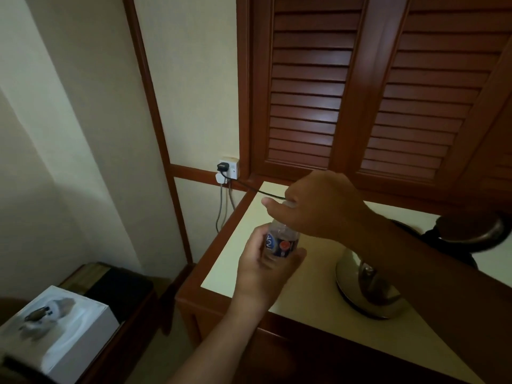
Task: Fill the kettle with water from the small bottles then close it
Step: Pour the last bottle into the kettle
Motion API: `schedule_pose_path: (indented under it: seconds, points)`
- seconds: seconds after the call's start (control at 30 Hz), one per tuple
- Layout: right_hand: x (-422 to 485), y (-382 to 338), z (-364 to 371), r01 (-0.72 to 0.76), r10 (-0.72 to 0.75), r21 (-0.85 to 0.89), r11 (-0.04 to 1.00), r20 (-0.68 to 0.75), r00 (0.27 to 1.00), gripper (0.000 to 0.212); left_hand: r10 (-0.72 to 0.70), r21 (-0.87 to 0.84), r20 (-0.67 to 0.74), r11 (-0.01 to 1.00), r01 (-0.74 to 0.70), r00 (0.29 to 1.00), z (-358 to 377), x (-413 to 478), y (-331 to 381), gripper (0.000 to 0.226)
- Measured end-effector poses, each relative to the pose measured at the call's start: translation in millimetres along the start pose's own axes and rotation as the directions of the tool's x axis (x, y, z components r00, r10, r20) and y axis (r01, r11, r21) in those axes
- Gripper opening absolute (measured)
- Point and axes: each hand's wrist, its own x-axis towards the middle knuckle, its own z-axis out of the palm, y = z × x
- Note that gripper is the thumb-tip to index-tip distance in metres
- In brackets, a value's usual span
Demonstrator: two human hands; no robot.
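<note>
Gripping clear plastic bottle (279, 241): left hand (266, 261) | right hand (318, 206) on top

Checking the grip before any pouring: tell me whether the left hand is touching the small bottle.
Touching. The head view shows the left hand wrapped round the small bottle, with its fingers and thumb curled against the label.

Cream walls (83, 120), louvred wooden shutters (360, 92), and a wood-edged table (235, 214) in dim light.
</note>
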Motion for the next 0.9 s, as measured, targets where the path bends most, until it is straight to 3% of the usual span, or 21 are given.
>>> schedule_pose_path:
  seconds: [0.07, 0.13, 0.23, 0.33, 0.47, 0.53, 0.63, 0.73, 0.83, 0.9]
  points:
    - [-7, -3, -13, 0.037, -0.038, 0.007, 0.999, 0.033, 0.999, 0.070, -0.037, -0.034, 0.050, 0.999, 0.039, 0.998, 0, -9, 6, 0.033]
    - [-14, -2, -20, 0.058, -0.064, 0.124, 0.991, 0.041, 0.997, 0.070, -0.108, -0.140, 0.136, 0.982, 0.128, 0.985, -3, -12, 12, 0.024]
    - [-27, -2, -29, 0.167, -0.156, 0.302, 0.939, -0.061, 0.986, 0.065, -0.169, -0.388, 0.442, 0.850, 0.357, 0.881, -7, -12, 6, 0.056]
    - [-34, -4, -41, 0.244, -0.221, 0.371, 0.896, -0.104, 0.970, 0.055, -0.016, -0.516, 0.705, 0.674, 0.529, 0.709, -5, -11, 5, 0.054]
    - [-50, -1, -53, 0.308, -0.293, 0.435, 0.846, -0.104, 0.950, 0.046, 0.067, -0.516, 0.788, 0.615, 0.596, 0.612, -1, -8, 4, 0.056]
    - [-61, 5, -59, 0.347, -0.337, 0.457, 0.819, -0.107, 0.935, 0.032, 0.089, -0.521, 0.807, 0.574, 0.631, 0.584, 2, -9, 5, 0.055]
    - [-80, 18, -66, 0.313, -0.319, 0.480, 0.820, -0.072, 0.945, 0.032, 0.110, -0.551, 0.792, 0.553, 0.625, 0.600, 8, -11, 8, 0.046]
    - [-104, 27, -70, 0.179, -0.173, 0.519, 0.836, -0.059, 0.983, 0.034, -0.075, -0.434, 0.671, 0.767, 0.473, 0.738, 20, -18, 13, 0.057]
    - [-140, 30, -66, 0.046, 0.067, 0.572, 0.819, -0.176, 0.982, 0.029, -0.115, -0.323, 0.530, 0.888, 0.326, 0.840, 37, -19, 8, 0.053]
    - [-172, 32, -53, -0.054, 0.302, 0.666, 0.744, -0.264, 0.916, 0.023, -0.099, -0.297, 0.486, 0.916, 0.271, 0.868, 49, -23, 5, 0.038]
